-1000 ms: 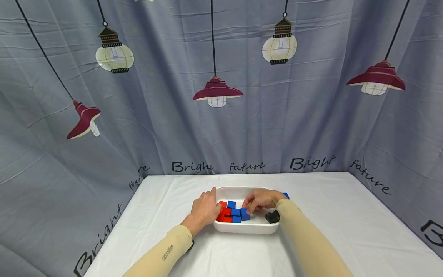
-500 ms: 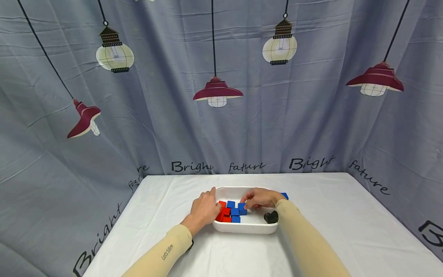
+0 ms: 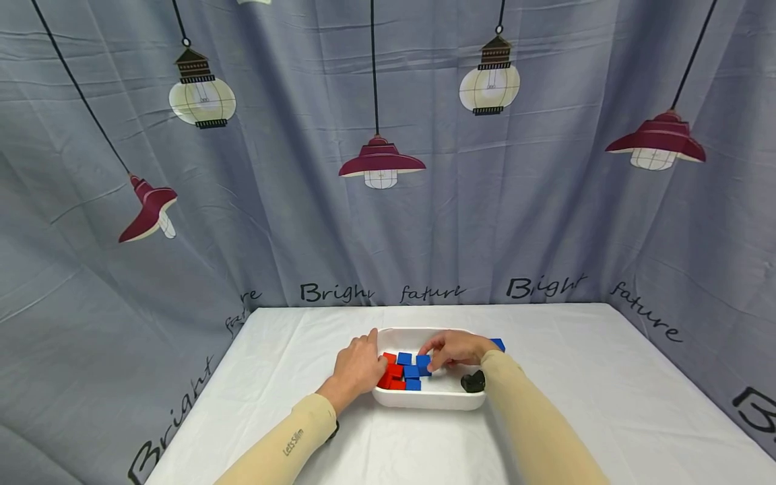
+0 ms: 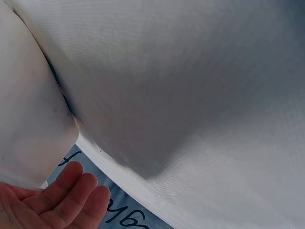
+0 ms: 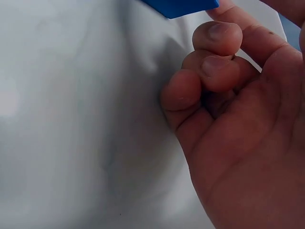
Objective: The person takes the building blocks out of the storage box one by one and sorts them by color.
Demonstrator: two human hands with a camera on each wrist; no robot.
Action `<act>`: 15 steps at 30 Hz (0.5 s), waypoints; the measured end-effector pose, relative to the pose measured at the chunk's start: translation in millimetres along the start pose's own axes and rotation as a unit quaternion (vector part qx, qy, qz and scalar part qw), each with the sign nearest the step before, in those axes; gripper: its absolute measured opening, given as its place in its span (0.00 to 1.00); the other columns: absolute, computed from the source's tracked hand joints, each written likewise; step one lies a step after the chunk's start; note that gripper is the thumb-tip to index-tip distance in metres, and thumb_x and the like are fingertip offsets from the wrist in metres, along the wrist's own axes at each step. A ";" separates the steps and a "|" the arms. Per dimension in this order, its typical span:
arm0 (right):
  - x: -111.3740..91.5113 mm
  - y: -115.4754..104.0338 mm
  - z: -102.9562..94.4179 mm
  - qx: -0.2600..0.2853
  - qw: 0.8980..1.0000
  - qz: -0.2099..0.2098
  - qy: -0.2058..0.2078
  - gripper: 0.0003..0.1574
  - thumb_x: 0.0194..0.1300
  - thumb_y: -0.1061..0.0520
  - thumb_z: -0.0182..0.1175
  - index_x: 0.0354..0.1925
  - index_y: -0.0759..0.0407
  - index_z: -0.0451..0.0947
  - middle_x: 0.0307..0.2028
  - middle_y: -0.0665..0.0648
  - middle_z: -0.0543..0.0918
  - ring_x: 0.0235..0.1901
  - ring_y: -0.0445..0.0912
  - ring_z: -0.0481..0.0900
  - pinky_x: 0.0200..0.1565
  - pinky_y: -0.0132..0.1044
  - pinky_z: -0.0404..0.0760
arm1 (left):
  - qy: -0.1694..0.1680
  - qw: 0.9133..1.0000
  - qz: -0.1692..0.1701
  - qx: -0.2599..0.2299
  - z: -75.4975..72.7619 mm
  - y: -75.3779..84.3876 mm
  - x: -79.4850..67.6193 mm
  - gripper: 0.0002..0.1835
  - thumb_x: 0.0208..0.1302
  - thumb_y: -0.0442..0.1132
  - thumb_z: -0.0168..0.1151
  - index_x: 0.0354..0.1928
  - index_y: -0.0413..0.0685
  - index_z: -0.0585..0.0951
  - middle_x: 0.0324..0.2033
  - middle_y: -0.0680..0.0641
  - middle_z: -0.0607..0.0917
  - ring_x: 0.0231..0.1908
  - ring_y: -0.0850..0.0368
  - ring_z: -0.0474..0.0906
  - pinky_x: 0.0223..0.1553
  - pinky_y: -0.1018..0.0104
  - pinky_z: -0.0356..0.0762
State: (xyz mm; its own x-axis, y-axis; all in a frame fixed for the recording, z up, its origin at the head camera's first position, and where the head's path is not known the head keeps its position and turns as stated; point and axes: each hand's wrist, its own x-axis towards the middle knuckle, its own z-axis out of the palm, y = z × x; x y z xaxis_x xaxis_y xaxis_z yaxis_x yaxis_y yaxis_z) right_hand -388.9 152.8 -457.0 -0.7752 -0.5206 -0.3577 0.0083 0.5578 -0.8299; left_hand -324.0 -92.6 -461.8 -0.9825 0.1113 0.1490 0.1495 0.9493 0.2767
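Note:
A white tray stands on the table with several red blocks at its left end. Several blue blocks lie just right of the red ones. My left hand grips the tray's left end, thumb inside and index finger along the rim; the left wrist view shows its other fingers outside the wall. Inside the tray, my right hand pinches a blue block between thumb and index finger, beside the other blue ones. Its remaining fingers are curled inward. The held block's underside is hidden.
A white cloth covers the table. A black object shows by my right wrist, over the tray's right end. Behind that wrist a blue object is partly hidden. A grey curtain hangs behind the table.
My right hand has moved slightly left with the blue block, which now sits farther back in the tray, near the other blue ones. The left hand has kept its hold on the tray.

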 end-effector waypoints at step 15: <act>-1.0 -0.3 1.8 -0.005 1.000 -0.002 0.008 0.24 0.54 0.65 0.72 0.51 0.59 0.85 0.24 0.51 0.71 0.29 0.45 0.70 0.33 0.33 0.68 | 0.000 1.000 0.001 0.002 0.3 0.1 0.2 0.35 0.67 0.48 0.58 0.72 0.40 0.68 0.58 0.40 0.81 0.54 0.46 0.79 0.56 0.46 0.79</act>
State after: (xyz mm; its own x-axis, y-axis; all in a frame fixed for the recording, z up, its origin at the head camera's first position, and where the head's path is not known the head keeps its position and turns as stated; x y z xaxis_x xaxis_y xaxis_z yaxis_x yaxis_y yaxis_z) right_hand -387.0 151.9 -457.1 -0.7855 -0.5125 -0.3470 -0.0012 0.5620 -0.8272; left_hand -324.3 -92.4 -462.1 -0.9822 0.1136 0.1493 0.1513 0.9503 0.2720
